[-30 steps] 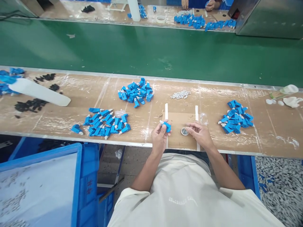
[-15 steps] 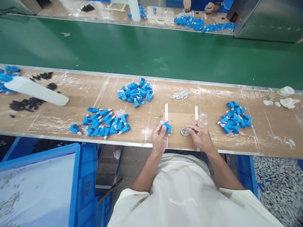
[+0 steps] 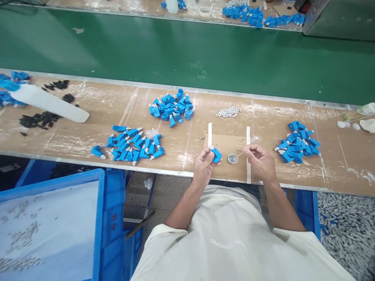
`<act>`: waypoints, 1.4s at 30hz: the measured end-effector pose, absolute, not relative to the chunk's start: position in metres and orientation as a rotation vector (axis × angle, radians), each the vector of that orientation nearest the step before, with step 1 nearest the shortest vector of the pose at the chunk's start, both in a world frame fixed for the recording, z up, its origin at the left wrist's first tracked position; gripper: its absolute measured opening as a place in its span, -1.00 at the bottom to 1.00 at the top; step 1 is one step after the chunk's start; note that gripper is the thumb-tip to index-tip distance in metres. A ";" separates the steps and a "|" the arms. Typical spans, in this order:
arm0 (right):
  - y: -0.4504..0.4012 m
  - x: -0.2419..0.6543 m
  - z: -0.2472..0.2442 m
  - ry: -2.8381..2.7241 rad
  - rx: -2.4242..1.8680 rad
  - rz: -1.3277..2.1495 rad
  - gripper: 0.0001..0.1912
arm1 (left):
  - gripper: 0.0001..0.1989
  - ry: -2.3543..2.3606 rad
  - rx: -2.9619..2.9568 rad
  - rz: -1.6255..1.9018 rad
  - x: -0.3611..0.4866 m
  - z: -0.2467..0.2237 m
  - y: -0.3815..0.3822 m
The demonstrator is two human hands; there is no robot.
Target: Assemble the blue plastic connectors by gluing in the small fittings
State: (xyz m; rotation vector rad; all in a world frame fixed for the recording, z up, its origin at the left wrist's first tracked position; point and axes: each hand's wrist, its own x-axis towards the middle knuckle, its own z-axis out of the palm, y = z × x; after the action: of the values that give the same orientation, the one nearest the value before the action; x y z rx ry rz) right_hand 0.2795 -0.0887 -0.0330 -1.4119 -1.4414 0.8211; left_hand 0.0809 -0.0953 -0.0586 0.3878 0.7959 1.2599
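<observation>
Between the fingers of my left hand (image 3: 203,166) is a small blue plastic part (image 3: 216,155) with a whitish tip. My right hand (image 3: 261,160) is closed on a thin wooden stick (image 3: 240,153), pinched by its upper end. The stick's other end is inside a small round cup (image 3: 233,162) holding something greyish. The cup stands on a piece of brown cardboard (image 3: 222,171), which has a white strip (image 3: 209,134) on its left and another white strip (image 3: 248,171) on its right.
Blue parts lie in piles to the left (image 3: 134,144), at the back (image 3: 171,107) and to the right (image 3: 298,142). Small grey pieces (image 3: 228,112) lie behind the cardboard. A long white bottle (image 3: 49,103) lies at far left near black pieces. A green belt (image 3: 187,54) runs beyond the table.
My right hand has moved right and back from the cup's rim, and the stick now shows with its tip in the cup. The left hand keeps the blue part. The view has tilted down.
</observation>
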 end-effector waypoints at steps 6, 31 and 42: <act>-0.087 0.276 -0.021 -1.196 -1.312 0.909 -0.62 | -0.53 0.722 0.461 1.082 0.090 -0.047 -0.098; -0.105 0.256 -0.001 -1.743 -1.158 0.384 -0.94 | -0.53 0.644 0.394 0.869 0.091 -0.038 -0.102; -0.103 0.254 -0.002 -1.767 -1.086 0.378 -0.97 | -0.54 0.613 0.370 0.855 0.090 -0.038 -0.101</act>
State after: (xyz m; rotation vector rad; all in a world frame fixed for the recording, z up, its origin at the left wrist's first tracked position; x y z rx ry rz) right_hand 0.2542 -0.1031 -0.0020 -1.0856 -1.7666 0.3775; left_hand 0.0900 -0.1006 -0.0381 0.3702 0.6130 0.8554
